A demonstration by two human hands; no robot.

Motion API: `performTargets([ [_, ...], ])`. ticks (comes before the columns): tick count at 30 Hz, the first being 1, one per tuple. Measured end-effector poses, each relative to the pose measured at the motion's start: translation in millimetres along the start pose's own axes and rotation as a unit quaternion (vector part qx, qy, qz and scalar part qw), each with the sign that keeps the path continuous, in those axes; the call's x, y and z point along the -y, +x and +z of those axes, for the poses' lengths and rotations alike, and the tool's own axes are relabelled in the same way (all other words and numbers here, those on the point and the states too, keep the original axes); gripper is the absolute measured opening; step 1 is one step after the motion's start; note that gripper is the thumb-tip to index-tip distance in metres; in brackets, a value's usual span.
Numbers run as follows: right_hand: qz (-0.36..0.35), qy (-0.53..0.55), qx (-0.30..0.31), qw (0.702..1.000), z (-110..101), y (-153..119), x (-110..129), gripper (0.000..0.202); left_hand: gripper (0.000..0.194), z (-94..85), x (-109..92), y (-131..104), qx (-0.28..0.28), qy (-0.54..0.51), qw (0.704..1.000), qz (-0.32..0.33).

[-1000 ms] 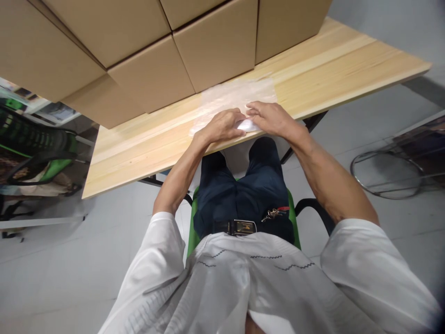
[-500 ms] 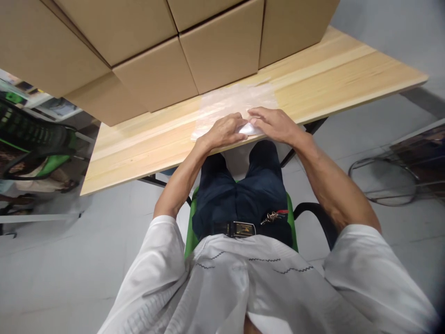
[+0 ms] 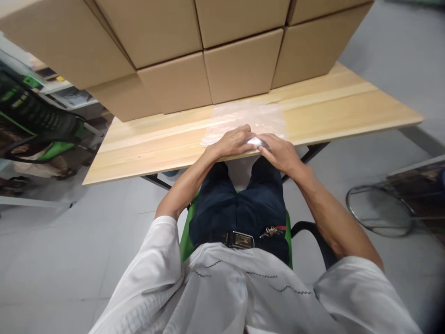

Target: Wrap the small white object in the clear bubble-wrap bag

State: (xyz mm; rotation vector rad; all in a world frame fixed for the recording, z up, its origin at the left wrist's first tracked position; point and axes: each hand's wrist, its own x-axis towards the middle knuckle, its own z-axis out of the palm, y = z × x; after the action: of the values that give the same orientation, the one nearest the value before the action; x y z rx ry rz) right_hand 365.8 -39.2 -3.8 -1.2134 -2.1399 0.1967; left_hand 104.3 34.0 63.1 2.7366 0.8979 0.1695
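Note:
A thin translucent plastic sheet (image 3: 250,116) lies spread on the wooden table near its front edge. At the near side of the sheet is a small shiny white bundle (image 3: 255,140), partly covered by fingers; whether it is rolled plastic or something wrapped, I cannot tell. My left hand (image 3: 236,140) grips it from the left with fingers bent and pressed together. From the right, my right hand (image 3: 278,147) closes on its other end, thumb toward me and fingers over the top. Both hands rest at the table edge, close to each other.
Stacked cardboard boxes (image 3: 243,65) stand along the back of the wooden table (image 3: 351,106). A green and black chair (image 3: 38,116) and a person's feet are at left. To the right on the floor stands a round metal-framed stool (image 3: 380,211).
My hands have drawn closer together around the white bundle, and my right fingers have curled in more. The view has tilted, so more of the boxes shows.

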Motion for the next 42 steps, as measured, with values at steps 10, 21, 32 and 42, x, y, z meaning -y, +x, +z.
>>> performTargets([
  [10, 0.067, -0.054, 0.001, 0.996, 0.5, 2.6, -51.7, 0.079, 0.040, 10.0, 6.5, -4.8, -0.026, -0.030, 0.999, -0.006],
  [21, 0.143, -0.037, 0.027, 0.989, -30.0, 21.0, -34.2, 0.076, 0.035, 0.0, 22.8, -3.1, -0.039, -0.106, 0.994, -0.001],
  [32, 0.186, -0.021, -0.011, 0.982, -30.1, 40.5, -11.4, 0.035, 0.022, -28.2, 61.3, 3.9, -0.011, -0.257, 0.965, -0.053],
  [42, 0.226, 0.014, -0.046, 0.973, -25.3, 44.8, 1.6, 0.025, 0.017, -39.1, 57.2, 13.4, 0.018, -0.322, 0.935, -0.150],
])
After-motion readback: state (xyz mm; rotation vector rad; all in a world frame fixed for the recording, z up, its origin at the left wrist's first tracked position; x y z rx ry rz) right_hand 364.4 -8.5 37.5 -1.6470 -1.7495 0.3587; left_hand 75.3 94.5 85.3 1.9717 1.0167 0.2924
